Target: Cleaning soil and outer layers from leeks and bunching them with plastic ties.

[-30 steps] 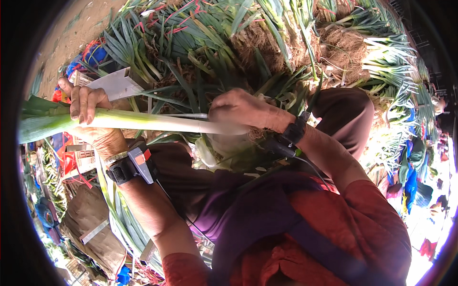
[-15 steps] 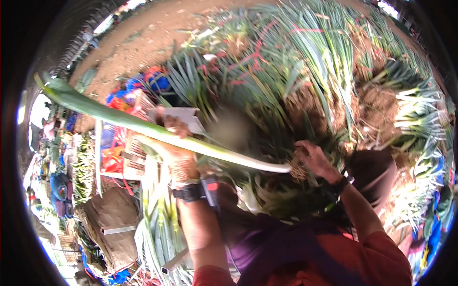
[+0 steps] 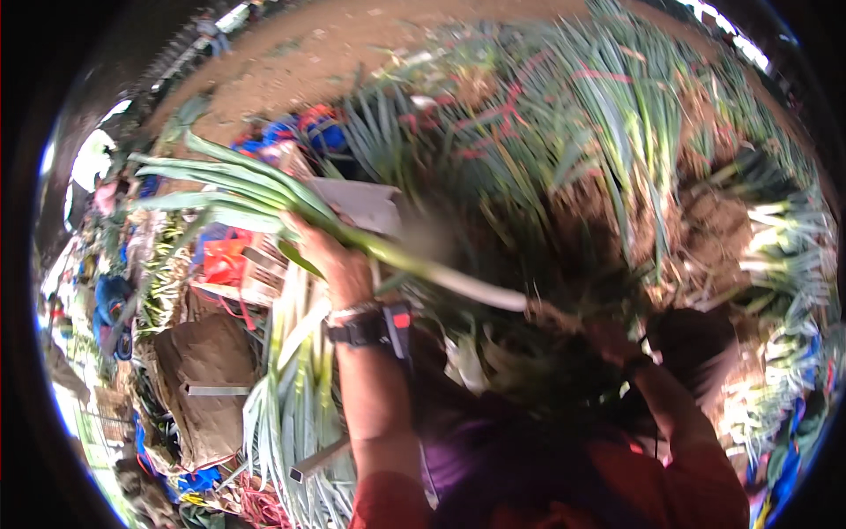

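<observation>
Wrapped round the middle of a long leek point(image 3: 471, 286), my left hand point(image 3: 339, 264) is closed. The leek's green leaves fan out to the left, and its white stem slants down to the right, ending in roots. My right hand point(image 3: 608, 339) is low in dark shade, a little right of the root end; its fingers are blurred, and I cannot tell whether they touch anything. Beside my left forearm lies a heap of leeks point(image 3: 295, 406), white ends away from me. Loose leaves and peelings point(image 3: 467, 361) lie below the held stem.
Bundled leeks with soil on their roots point(image 3: 630, 132) fill the far right. A crate with red plastic point(image 3: 225, 260) stands at the left, near a grey metal piece point(image 3: 361, 203). Brown sacking point(image 3: 207, 379) and a metal bar point(image 3: 317, 458) lie lower left. My knee point(image 3: 692, 348) is at right.
The view has shifted, and the leek's leaves now spread apart in a fan. My right hand has moved down and right, from close by the roots into shade.
</observation>
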Motion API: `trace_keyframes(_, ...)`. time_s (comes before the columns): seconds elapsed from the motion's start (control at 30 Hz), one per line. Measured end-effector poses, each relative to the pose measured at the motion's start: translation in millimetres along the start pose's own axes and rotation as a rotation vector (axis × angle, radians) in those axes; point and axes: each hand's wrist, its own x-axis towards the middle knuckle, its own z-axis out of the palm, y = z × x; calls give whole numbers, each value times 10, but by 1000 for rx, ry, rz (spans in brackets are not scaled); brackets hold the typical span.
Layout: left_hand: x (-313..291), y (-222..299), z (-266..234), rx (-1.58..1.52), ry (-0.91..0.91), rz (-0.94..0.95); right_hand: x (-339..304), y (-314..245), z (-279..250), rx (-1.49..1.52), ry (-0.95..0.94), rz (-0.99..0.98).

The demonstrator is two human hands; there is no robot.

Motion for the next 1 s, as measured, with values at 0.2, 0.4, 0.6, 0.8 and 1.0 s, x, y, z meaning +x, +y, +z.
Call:
trace_keyframes(0.2, -21, -97, 146, -23, -28, 55, -473, 1306, 392, -85, 17, 367)
trace_keyframes(0.4, 682, -142, -453, 21, -131, 208, -39, 745, -329, 232, -6, 418)
trace_keyframes(0.6, 643, -259, -346, 62, -193, 208, 456, -9, -1218, 84, 485, 96)
trace_keyframes(0.8, 465, -257, -288, -238, -431, -62, 836, -901, -2237, 182, 718, -79)
trace_keyframes(1.0, 175, -60, -91, -346, -511, -84, 891, -1056, -2083, 569, 103, -353)
